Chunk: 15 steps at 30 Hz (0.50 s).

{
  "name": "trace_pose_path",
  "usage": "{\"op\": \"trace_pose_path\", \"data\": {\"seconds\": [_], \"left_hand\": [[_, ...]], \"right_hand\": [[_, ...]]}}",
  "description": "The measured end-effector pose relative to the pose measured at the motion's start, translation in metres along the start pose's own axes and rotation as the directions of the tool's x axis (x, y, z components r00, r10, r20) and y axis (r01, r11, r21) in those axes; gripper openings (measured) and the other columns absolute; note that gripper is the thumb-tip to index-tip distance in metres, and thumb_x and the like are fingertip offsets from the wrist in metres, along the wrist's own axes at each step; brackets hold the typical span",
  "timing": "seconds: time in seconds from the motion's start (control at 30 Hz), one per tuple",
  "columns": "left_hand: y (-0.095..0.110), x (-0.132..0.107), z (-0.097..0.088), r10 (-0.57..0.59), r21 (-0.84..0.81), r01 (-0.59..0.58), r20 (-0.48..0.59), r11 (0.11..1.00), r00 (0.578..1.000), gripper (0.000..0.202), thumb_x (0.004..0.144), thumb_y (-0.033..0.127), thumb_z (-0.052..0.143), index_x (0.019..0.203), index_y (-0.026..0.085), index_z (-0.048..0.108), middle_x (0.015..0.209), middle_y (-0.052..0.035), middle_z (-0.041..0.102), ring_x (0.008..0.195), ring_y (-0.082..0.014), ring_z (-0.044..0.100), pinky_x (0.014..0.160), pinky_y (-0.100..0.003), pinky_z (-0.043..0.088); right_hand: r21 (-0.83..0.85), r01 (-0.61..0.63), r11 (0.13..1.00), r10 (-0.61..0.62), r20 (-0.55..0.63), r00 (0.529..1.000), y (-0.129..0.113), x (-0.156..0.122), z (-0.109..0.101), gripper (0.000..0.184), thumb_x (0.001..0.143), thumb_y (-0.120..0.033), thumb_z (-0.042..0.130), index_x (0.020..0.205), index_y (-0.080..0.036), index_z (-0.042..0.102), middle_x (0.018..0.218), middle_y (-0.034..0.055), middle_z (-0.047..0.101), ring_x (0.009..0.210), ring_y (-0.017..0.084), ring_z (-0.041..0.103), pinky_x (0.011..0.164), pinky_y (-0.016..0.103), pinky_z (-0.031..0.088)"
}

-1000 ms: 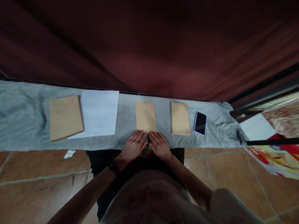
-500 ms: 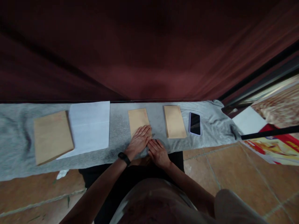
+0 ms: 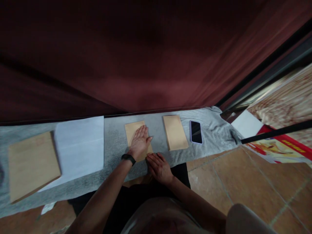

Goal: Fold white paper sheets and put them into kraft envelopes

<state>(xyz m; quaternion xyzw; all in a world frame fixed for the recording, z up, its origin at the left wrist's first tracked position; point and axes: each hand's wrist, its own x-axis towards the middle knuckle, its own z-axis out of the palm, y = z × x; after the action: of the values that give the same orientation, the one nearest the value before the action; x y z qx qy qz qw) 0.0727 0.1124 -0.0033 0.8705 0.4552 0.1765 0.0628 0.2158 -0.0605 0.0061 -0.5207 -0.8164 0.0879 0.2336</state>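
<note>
Grey cloth covers a long, narrow counter that crosses the frame below a dark red curtain. On it, just below the middle of the frame, lies a single tan paper envelope, flat and slightly slanted, its near end close to the counter's front edge.

The left hand rests palm down over the envelope. Its fingers are straight and close together, pointing up the frame, with the thumb out to the right; they grip nothing. Laid flat like this, the hand seems to press the paper against the cloth. A black band circles that wrist. The right hand sits lower and to the right, its fingers gently bent at the envelope's near right corner, apparently to steady it; whether they pinch the paper, I cannot tell.

Just to the right is a neat stack of similar tan envelopes, within easy reach, it seems. Beside that lies a phone, screen dark, perhaps set there to be out of the way. Left of the hands, a large white sheet lies partly under a thick, larger brown stack at the lower left. Orange-brown floor tiles and a red-and-yellow printed package fill the lower right.
</note>
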Motion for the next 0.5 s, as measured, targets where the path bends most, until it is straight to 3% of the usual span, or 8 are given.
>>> {"op": "trace_pose_path", "data": {"seconds": [0.13,0.4,0.5], "left_hand": [[0.001,-0.002,-0.001,-0.005,0.014,0.004,0.017,1.0,1.0,0.067,0.106,0.046,0.032,0.159,0.006,0.037,0.167,-0.02,0.037,0.158,-0.0293,0.029,0.13,-0.051,0.025],[0.009,-0.047,-0.004,0.01,0.042,-0.008,-0.057,0.999,0.998,0.068,0.104,0.044,0.036,0.164,0.012,0.029,0.163,-0.018,0.044,0.156,-0.0318,0.034,0.128,-0.058,0.024],[0.004,-0.046,-0.005,-0.001,0.059,0.002,-0.026,0.998,1.0,0.07,0.104,0.047,0.035,0.163,0.01,0.031,0.164,-0.0192,0.042,0.156,-0.0324,0.034,0.128,-0.056,0.027]], "right_hand": [[0.022,-0.005,1.0,0.005,-0.009,1.0,0.0,0.0,-0.001,0.048,0.101,-0.023,0.054,0.149,-0.02,0.054,0.151,0.0105,0.061,0.141,0.023,0.054,0.123,0.045,0.038],[0.033,-0.029,0.999,0.03,-0.01,1.0,0.0,-0.001,0.003,0.049,0.1,-0.023,0.056,0.149,-0.021,0.053,0.149,0.0101,0.062,0.14,0.023,0.054,0.124,0.047,0.038],[0.038,-0.027,0.999,0.028,-0.015,1.0,0.0,-0.001,0.004,0.048,0.101,-0.023,0.055,0.149,-0.021,0.053,0.149,0.0095,0.062,0.141,0.023,0.054,0.125,0.047,0.037]]}}
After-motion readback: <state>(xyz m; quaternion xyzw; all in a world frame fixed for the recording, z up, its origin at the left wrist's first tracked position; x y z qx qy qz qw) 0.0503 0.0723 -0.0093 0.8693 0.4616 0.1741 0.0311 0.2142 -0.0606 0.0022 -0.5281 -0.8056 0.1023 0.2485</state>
